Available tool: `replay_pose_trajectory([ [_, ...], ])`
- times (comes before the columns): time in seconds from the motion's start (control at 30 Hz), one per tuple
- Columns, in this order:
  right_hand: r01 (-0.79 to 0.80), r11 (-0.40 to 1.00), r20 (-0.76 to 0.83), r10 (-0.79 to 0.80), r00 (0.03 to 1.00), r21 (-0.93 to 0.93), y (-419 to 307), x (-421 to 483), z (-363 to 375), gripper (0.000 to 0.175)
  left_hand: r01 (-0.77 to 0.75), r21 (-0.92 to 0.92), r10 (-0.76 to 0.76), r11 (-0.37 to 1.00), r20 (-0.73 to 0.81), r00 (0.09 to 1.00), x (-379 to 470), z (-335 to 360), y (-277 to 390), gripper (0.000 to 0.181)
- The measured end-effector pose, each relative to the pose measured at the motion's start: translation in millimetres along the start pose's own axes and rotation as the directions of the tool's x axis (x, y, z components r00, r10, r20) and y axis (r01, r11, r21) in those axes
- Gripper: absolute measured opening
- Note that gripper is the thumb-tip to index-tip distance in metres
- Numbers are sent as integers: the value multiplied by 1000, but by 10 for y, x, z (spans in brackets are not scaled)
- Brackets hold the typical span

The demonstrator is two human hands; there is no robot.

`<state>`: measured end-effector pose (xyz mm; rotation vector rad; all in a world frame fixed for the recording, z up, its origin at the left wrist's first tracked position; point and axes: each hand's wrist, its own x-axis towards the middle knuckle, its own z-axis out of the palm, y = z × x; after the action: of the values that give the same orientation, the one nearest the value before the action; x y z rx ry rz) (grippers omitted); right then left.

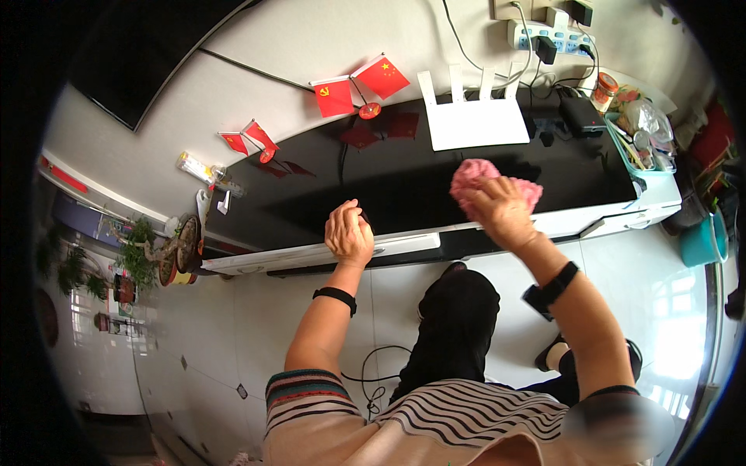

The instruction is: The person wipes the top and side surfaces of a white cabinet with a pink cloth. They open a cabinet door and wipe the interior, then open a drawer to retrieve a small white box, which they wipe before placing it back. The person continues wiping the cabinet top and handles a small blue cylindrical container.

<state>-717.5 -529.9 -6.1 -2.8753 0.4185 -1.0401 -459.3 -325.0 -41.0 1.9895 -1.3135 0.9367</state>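
My right hand (502,208) presses a crumpled pink cloth (475,175) against the glossy black top of a low TV cabinet (402,186), right of its middle. The cloth bunches out past my fingers on both sides. Farther left, my left hand (349,233) is over the cabinet's front edge with its fingers curled. A small dark patch shows beside its fingers; whether the hand grips anything is hidden. Behind the cloth is a white router (479,123) with upright antennas. Two small red flags (333,96) on a round base stand left of the router.
A black box (581,116) and a teal tray of odds and ends (626,148) sit at the right end. Cables hang from a power strip (551,38). Another flag pair (267,154) and a clear bottle (195,168) stand left. A cable (379,349) lies on the floor.
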Motion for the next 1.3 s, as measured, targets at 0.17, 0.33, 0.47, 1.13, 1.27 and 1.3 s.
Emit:
replay_pose_trajectory([
  [0.17, -266, 940, -70, 256, 964, -215, 696, -471, -583, 29, 4, -19, -4, 1000, 1, 1000, 1, -4, 2, 14],
  [0.33, -551, 812, -238, 506, 829, -193, 796, -500, -808, 32, 6, -18, -6, 1000, -11, 1000, -17, 21, -9, 14],
  [0.47, -121, 986, -191, 143, 971, 118, 202, 14, -298, 19, 28, -2, -28, 1000, -10, 1000, -18, 27, -1, 14],
  [1.13, -501, 853, -143, 483, 864, -148, 942, -449, -521, 31, 46, -5, -46, 999, -1, 999, -12, 30, 3, 14],
  [1.27, -85, 993, -13, 86, 996, 82, -179, -28, -32, 42, 27, 3, -27, 1000, 0, 1000, -3, 24, 5, 14],
  [1.3, -38, 996, -13, 39, 999, 84, -368, 24, 22, 45, 21, 0, -21, 1000, 0, 1000, -5, 20, 5, 14],
])
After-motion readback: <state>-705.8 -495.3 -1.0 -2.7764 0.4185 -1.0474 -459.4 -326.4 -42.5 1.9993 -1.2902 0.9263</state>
